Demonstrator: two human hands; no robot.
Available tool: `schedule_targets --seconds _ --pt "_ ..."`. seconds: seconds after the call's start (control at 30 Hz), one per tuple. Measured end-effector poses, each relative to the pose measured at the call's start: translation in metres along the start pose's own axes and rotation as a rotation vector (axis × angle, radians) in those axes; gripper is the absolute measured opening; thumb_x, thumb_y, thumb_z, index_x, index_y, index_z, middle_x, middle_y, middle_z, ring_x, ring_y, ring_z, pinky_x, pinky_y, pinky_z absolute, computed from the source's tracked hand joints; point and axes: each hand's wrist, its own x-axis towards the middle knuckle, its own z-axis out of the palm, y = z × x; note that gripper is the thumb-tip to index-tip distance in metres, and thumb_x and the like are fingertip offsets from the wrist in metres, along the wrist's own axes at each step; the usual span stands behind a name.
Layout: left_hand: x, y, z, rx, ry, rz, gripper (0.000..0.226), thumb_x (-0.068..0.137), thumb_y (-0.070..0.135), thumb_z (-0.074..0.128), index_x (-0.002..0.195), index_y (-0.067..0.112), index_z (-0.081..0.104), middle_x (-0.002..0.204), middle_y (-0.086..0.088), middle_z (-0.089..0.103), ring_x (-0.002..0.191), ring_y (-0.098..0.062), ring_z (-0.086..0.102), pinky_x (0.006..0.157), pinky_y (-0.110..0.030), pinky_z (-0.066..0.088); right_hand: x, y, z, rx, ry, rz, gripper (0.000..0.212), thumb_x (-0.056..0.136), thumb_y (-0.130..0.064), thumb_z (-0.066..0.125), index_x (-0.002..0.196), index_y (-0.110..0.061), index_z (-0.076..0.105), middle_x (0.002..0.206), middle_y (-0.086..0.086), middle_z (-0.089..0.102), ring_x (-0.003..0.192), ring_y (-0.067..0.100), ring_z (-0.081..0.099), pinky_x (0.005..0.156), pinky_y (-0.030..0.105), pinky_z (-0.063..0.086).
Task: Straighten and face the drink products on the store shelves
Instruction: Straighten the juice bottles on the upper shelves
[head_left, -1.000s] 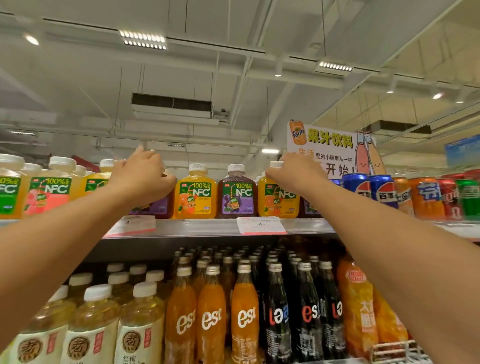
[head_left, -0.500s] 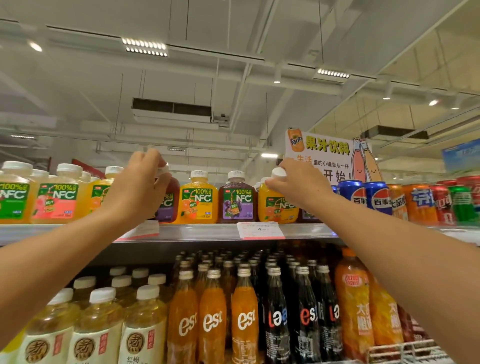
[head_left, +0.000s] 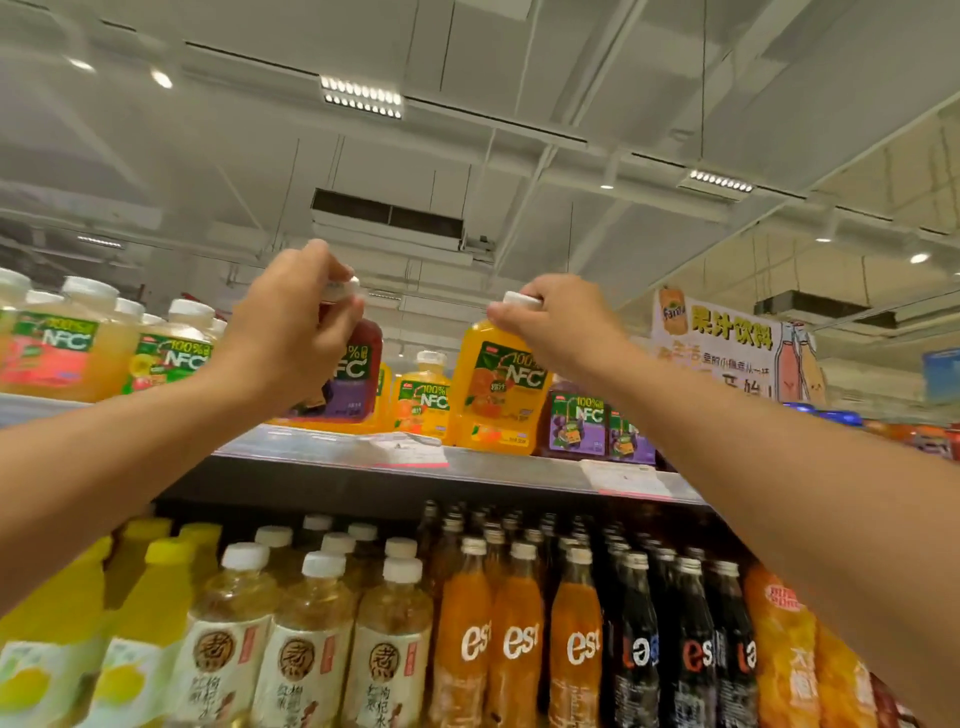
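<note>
While both hands grip caps on the top shelf (head_left: 332, 447), the left hand (head_left: 291, 338) pinches the dark purple bottle (head_left: 358, 374) and the right hand (head_left: 556, 327) the orange bottle (head_left: 498, 395); each stands upright directly beneath its hand; labels likely need turning about that vertical axis

Your top shelf (head_left: 498, 467) is the landmark. On it, the juice bottles read "100% NFC": the orange bottle (head_left: 500, 387) under your right hand (head_left: 558, 332), the dark bottle (head_left: 353, 374) under your left hand (head_left: 283, 338), and the purple-labelled ones (head_left: 576, 423) right of the orange. Below the shelf, orange and black bottles (head_left: 519, 639) read "est". Right of the shelf, a sign (head_left: 727, 345) shows "Fanta" and "果汁饮料". Price tags are unreadable.
</note>
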Motion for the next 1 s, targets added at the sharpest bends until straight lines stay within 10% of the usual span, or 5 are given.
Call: schedule_targets --seconds 0.23,0.5,0.77,1.0 --pt "-0.008 -0.036 -0.045 -0.019 -0.042 -0.016 0.016 0.091 0.022 0.061 0.101 0.018 0.050 0.101 -0.003 0.055 0.087 -0.020 0.055 0.061 -0.026 0.043 0.030 -0.035 0.064 -0.061 -0.079 0.124 0.043 0.083 -0.053 0.064 0.077 -0.010 0.066 0.070 0.005 0.057 0.068 0.024 0.055 0.048 0.028 0.028" --pt "-0.007 -0.052 -0.049 -0.068 -0.117 -0.097 0.018 0.090 0.029 0.063 0.102 0.022 0.052 0.097 0.001 0.057 0.086 -0.018 0.058 0.058 -0.025 0.046 0.035 -0.036 0.107 -0.199 -0.155 0.233 0.041 0.093 -0.050 0.053 0.103 -0.012 0.065 0.102 0.010 0.066 0.089 0.028 0.061 0.070 0.036 0.049" --pt "-0.010 -0.049 -0.025 -0.192 -0.209 -0.134 0.016 0.087 0.038 0.063 0.095 0.031 0.050 0.084 0.015 0.057 0.074 -0.005 0.062 0.052 -0.023 0.050 0.009 -0.033 0.124 -0.189 -0.279 0.228 0.109 0.081 -0.056 0.068 0.154 -0.018 -0.003 0.146 0.014 0.044 0.125 0.032 0.051 0.095 0.043 0.050" --pt "-0.009 -0.035 -0.010 -0.259 -0.221 -0.153 0.017 0.085 0.041 0.065 0.093 0.033 0.052 0.086 0.012 0.060 0.073 -0.006 0.062 0.055 -0.030 0.054 -0.005 -0.033 0.140 -0.153 -0.226 0.199 0.096 0.089 -0.047 0.062 0.154 -0.021 -0.004 0.160 0.013 0.015 0.140 0.033 0.033 0.106 0.048 0.038"
